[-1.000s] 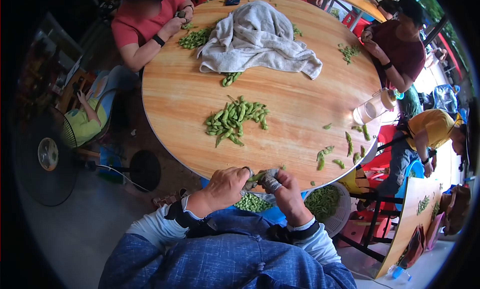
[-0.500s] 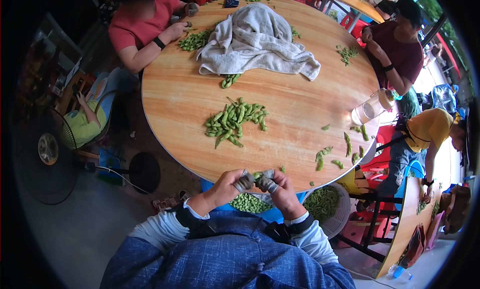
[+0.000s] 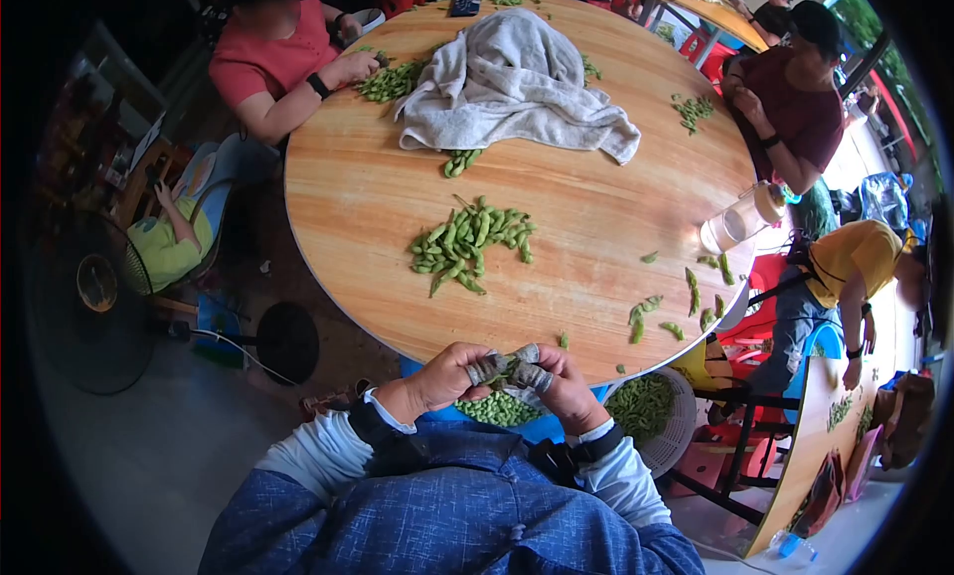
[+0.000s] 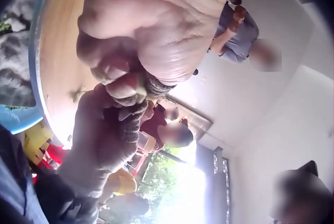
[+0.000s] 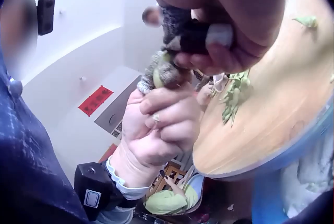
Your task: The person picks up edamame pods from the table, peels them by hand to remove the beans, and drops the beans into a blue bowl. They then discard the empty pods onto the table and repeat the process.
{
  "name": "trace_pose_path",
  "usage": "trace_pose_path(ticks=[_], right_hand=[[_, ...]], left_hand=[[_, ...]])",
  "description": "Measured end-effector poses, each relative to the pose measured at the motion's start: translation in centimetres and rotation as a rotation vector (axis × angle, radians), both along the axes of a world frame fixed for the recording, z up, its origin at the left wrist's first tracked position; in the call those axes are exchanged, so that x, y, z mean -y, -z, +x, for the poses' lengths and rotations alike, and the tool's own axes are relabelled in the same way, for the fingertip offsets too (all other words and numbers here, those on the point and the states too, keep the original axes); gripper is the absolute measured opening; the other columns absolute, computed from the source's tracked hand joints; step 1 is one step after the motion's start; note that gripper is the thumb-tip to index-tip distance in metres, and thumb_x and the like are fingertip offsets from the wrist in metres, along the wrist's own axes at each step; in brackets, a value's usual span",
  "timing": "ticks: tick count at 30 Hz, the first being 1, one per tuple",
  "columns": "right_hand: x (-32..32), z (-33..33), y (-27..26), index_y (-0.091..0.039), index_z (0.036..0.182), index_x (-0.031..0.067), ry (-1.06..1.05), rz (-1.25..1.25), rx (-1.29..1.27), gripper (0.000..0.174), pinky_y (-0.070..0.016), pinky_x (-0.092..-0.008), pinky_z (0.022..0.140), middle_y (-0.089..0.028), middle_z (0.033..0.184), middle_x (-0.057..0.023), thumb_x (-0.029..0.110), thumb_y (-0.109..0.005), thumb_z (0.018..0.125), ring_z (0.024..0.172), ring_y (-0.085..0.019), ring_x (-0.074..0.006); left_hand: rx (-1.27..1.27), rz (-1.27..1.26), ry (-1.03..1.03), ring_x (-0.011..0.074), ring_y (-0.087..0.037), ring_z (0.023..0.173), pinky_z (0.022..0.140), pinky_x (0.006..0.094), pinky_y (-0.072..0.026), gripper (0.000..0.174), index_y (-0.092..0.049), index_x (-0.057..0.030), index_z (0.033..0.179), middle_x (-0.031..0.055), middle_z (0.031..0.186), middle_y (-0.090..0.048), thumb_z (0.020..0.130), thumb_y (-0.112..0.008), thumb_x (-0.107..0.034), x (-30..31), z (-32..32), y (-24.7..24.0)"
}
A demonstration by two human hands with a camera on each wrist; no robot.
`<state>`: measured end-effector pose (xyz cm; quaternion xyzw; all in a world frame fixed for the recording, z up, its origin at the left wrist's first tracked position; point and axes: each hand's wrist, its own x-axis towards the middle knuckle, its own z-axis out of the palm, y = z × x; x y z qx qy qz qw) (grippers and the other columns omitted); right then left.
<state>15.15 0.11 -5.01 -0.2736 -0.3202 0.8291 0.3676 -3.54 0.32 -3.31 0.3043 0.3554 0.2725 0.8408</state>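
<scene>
Both hands meet just over the near table edge, fingertips together on a green soybean pod (image 5: pixel 158 78), mostly hidden by the fingers. My left hand (image 3: pixel 443 376) pinches it from the left side with thumb and fingers. From the other side my right hand (image 3: pixel 567 386) pinches it too. Grey wraps (image 3: pixel 535 376) cover some thumbs and fingertips. Farther in on the wooden table (image 3: pixel 397 307) lies a heap of pods (image 3: pixel 462 242). Below the hands is a blue-rimmed basin holding shelled green beans (image 3: pixel 497 409).
A pale basket (image 3: pixel 684 416) of pods stands at the lower right. Loose pods (image 3: pixel 693 289) lie scattered near a water bottle (image 3: pixel 740 220). A grey towel (image 3: pixel 512 88) covers something at the table's far side. Other people sit around, and a fan (image 3: pixel 96 282) stands left.
The pod showed lengthwise between the hands a second ago; now the fingertips are closer and cover most of it. Across the table, the person in red has moved their hands.
</scene>
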Motion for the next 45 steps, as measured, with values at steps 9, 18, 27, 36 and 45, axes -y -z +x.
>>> trace_pose_path(ticks=[9,18,27,36,45], right_hand=[[0.4,-1.4,-0.2,-0.056,0.08,-0.0036,0.011,0.456,0.705,0.01,-0.0397,-0.0233,0.056,-0.055,0.068,-0.0026,-0.003,-0.052,0.071,0.066,-0.047,-0.0072],[1.6,-1.5,2.7,-0.056,0.081,-0.0033,0.084,0.364,0.698,0.011,-0.0421,-0.0263,0.06,-0.056,0.07,-0.0087,-0.004,-0.052,0.07,0.067,-0.051,-0.0127],[-1.5,8.4,1.1,-0.051,0.101,0.0002,0.536,0.352,1.328,0.03,-0.0413,-0.0288,0.051,-0.055,0.062,-0.0102,0.007,-0.06,0.073,0.055,-0.052,-0.0162],[0.3,3.2,-1.3,-0.055,0.097,-0.0025,0.399,0.293,1.038,0.025,-0.0413,-0.0219,0.059,-0.058,0.077,-0.0055,0.006,-0.061,0.074,0.066,-0.049,-0.0081],[-0.1,-1.1,-0.5,-0.053,0.101,-0.0028,0.194,0.327,0.797,0.027,-0.0431,-0.0241,0.061,-0.057,0.074,-0.0073,0.007,-0.058,0.077,0.068,-0.052,-0.0114]], left_hand=[[-0.258,-0.042,-0.025,0.005,-0.041,0.052,0.045,0.0183,-0.0308,0.014,-0.053,-0.0045,0.087,-0.0018,0.064,-0.046,0.081,-0.04,-0.005,0.5,0.4,3.3],[-0.322,0.005,-0.034,0.0083,-0.047,0.065,0.055,0.0208,-0.0381,0.023,-0.051,-0.0025,0.095,-0.0002,0.076,-0.05,0.076,-0.038,0.0,1.9,1.2,6.4],[-1.071,0.684,-0.185,0.0323,-0.057,0.068,0.057,0.0406,-0.0427,0.029,-0.046,-0.005,0.091,0.0147,0.07,-0.058,0.073,-0.057,-0.025,-4.4,-1.9,3.3],[-1.585,0.949,0.193,0.0348,-0.057,0.074,0.064,0.0455,-0.0422,0.026,-0.043,-0.0056,0.093,0.0188,0.075,-0.059,0.071,-0.053,-0.016,-10.9,-2.5,3.3],[-1.606,0.933,0.13,0.0353,-0.057,0.072,0.065,0.0453,-0.0428,0.02,-0.046,-0.0045,0.089,0.0204,0.072,-0.058,0.072,-0.051,-0.013,-10.0,-3.2,3.9]])
